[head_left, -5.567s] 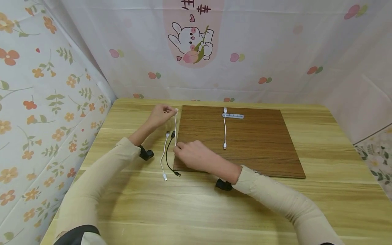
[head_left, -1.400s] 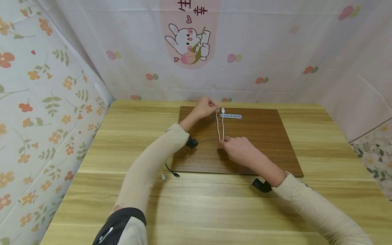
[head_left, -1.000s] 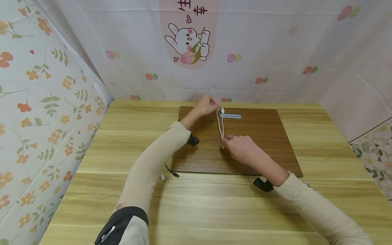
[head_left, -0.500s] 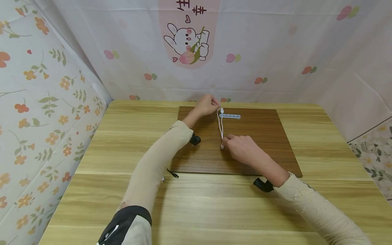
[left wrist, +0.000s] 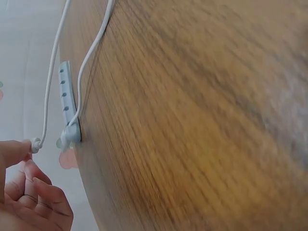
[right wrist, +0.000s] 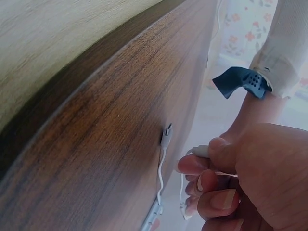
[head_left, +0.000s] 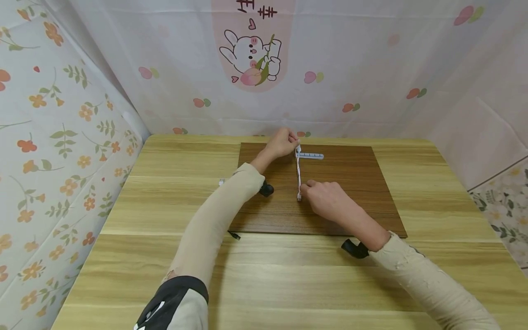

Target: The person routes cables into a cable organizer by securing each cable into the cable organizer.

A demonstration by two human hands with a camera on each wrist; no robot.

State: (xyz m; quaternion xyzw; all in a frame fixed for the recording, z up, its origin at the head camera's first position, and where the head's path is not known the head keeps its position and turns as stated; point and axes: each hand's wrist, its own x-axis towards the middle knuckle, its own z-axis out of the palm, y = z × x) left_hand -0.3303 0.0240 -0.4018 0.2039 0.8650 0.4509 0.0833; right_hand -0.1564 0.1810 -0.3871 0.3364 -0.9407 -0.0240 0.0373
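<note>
My left hand (head_left: 282,142) pinches one end of a white charging cable (left wrist: 49,91) between thumb and index finger, above the far edge of the brown board (head_left: 342,197). My right hand (head_left: 327,199) pinches that cable's other connector (right wrist: 200,151). It hangs nearly straight between both hands. Just beneath lies a second white cable (left wrist: 89,57), seated in the end slot of a pale blue cable clip strip (head_left: 312,156). The strip's other slots hold nothing. In the head view the two cables almost overlap.
A white USB plug (head_left: 221,182) and a black cable's tip (head_left: 234,235) show on the wooden table (head_left: 264,284) at the left, partly hidden by my left sleeve (head_left: 206,224). A patterned curtain (head_left: 350,59) hangs behind the table.
Both hands have carried the white cable from the table at the left to over the board, beside the clipped cable. Lately the left hand has shifted slightly right, over the clipped cable's plug.
</note>
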